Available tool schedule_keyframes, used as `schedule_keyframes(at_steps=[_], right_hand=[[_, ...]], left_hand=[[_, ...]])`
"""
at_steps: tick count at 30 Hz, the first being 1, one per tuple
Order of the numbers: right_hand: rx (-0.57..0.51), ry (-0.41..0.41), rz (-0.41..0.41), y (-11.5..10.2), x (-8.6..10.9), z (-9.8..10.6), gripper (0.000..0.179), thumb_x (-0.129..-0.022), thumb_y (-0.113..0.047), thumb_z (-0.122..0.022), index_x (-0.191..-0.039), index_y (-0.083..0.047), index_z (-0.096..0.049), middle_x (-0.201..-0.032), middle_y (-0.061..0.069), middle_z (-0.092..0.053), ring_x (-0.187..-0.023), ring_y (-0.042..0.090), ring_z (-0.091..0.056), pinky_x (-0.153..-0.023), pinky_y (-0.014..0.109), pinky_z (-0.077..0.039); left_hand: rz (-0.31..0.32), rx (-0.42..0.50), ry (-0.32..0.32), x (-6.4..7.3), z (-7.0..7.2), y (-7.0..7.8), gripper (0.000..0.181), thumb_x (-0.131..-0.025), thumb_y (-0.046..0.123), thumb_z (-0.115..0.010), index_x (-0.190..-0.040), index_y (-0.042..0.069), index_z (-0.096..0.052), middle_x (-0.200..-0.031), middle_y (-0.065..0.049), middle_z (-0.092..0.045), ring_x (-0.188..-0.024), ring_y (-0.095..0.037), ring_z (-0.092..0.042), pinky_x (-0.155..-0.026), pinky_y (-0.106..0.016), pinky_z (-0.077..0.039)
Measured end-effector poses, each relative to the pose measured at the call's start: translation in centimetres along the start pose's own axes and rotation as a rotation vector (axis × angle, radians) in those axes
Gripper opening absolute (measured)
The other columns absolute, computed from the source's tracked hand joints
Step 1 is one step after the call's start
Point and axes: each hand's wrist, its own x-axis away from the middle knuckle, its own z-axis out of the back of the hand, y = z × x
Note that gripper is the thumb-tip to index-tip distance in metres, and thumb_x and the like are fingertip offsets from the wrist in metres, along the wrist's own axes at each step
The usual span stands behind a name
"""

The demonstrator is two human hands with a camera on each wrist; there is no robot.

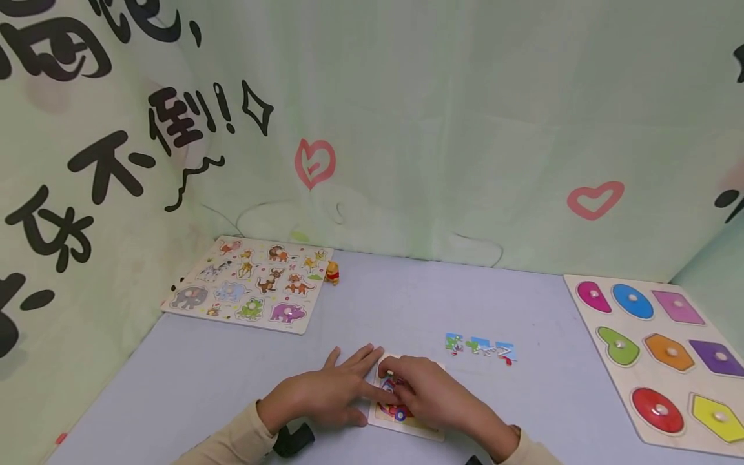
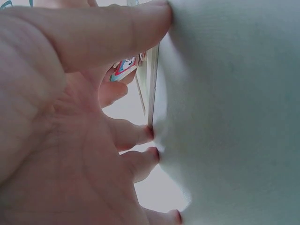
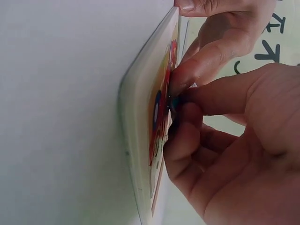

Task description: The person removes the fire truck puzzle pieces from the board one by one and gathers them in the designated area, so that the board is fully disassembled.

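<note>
A small jigsaw board [image 1: 415,427] with a red vehicle picture lies on the table under both hands. My left hand [image 1: 331,395] is spread along its left side with straight fingers, its index finger reaching onto the picture. In the left wrist view, the thumb and fingertips touch the table beside the board's edge [image 2: 152,89]. Over the picture, my right hand [image 1: 434,392] pinches a jigsaw piece [image 2: 125,68], which appears tilted in the left wrist view. Fingers hide most of that piece in the right wrist view, where the board [image 3: 136,108] is seen edge-on.
Several loose jigsaw pieces [image 1: 480,346] lie behind the right hand. An animal peg puzzle [image 1: 261,297] sits back left beside a small bear figurine [image 1: 332,272]. A shape peg board [image 1: 628,336] lies at the right. A printed curtain [image 1: 430,129] borders the table.
</note>
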Motion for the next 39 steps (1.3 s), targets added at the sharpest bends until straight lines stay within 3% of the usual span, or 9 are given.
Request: schedule_keyframes(at_steps=[5, 9, 14, 22, 28, 39], right_hand=[[0.103, 0.055, 0.008, -0.3, -0.1, 0.2, 0.025, -0.093, 0.003, -0.062, -0.108, -0.017, -0.07, -0.088, -0.011, -0.065, -0.075, 0.002, -0.053, -0.07, 0.027, -0.049], [0.117, 0.087, -0.008, -0.4, 0.0, 1.3, 0.021, -0.095, -0.001, -0.065, -0.11, -0.013, -0.072, -0.091, -0.008, -0.068, -0.075, 0.002, -0.053, -0.071, 0.027, -0.05], [0.109, 0.061, -0.072, 0.2, 0.5, 4.1, 0.019, -0.095, -0.005, -0.069, -0.114, -0.009, -0.069, -0.08, -0.012, -0.061, -0.069, 0.003, -0.05, -0.064, 0.025, -0.048], [0.141, -0.048, -0.214, 2.5, 2.3, 8.1, 0.013, -0.092, -0.004, -0.072, -0.1, -0.013, -0.068, -0.07, -0.01, -0.054, -0.064, 0.006, -0.048, -0.057, 0.024, -0.044], [0.156, -0.114, -0.21, 4.2, 2.9, 8.1, 0.02, -0.09, 0.001, -0.071, -0.094, -0.017, -0.065, -0.067, -0.01, -0.048, -0.062, 0.004, -0.044, -0.057, 0.024, -0.039], [0.156, -0.083, -0.187, 5.2, 2.5, 7.3, 0.019, -0.089, -0.001, -0.074, -0.095, -0.017, -0.066, -0.068, -0.011, -0.05, -0.063, 0.003, -0.045, -0.059, 0.024, -0.041]], left_hand=[[0.003, -0.004, 0.003, 0.0, 0.0, 0.1, 0.054, -0.093, 0.026, -0.076, -0.141, 0.045, -0.06, -0.17, -0.007, -0.017, -0.157, -0.026, -0.008, -0.115, -0.071, -0.016], [0.006, 0.004, -0.002, -0.1, 0.0, 0.1, 0.057, -0.093, 0.026, -0.076, -0.141, 0.05, -0.058, -0.17, -0.007, -0.017, -0.157, -0.027, -0.008, -0.115, -0.072, -0.015], [0.02, 0.006, -0.012, -0.2, -0.1, 0.1, 0.059, -0.093, 0.027, -0.076, -0.14, 0.055, -0.056, -0.17, -0.006, -0.017, -0.157, -0.027, -0.007, -0.115, -0.072, -0.014], [0.043, 0.044, -0.008, -0.1, 0.0, 0.4, 0.058, -0.092, 0.025, -0.077, -0.138, 0.055, -0.058, -0.171, -0.005, -0.015, -0.157, -0.026, -0.006, -0.116, -0.07, -0.01], [0.043, 0.049, -0.01, -0.2, -0.2, 0.3, 0.058, -0.092, 0.024, -0.077, -0.138, 0.055, -0.058, -0.17, -0.004, -0.016, -0.157, -0.026, -0.007, -0.117, -0.07, -0.011], [0.04, 0.008, 0.003, -0.1, -0.1, 0.3, 0.059, -0.093, 0.027, -0.076, -0.139, 0.057, -0.056, -0.17, -0.006, -0.018, -0.157, -0.027, -0.01, -0.115, -0.072, -0.015]])
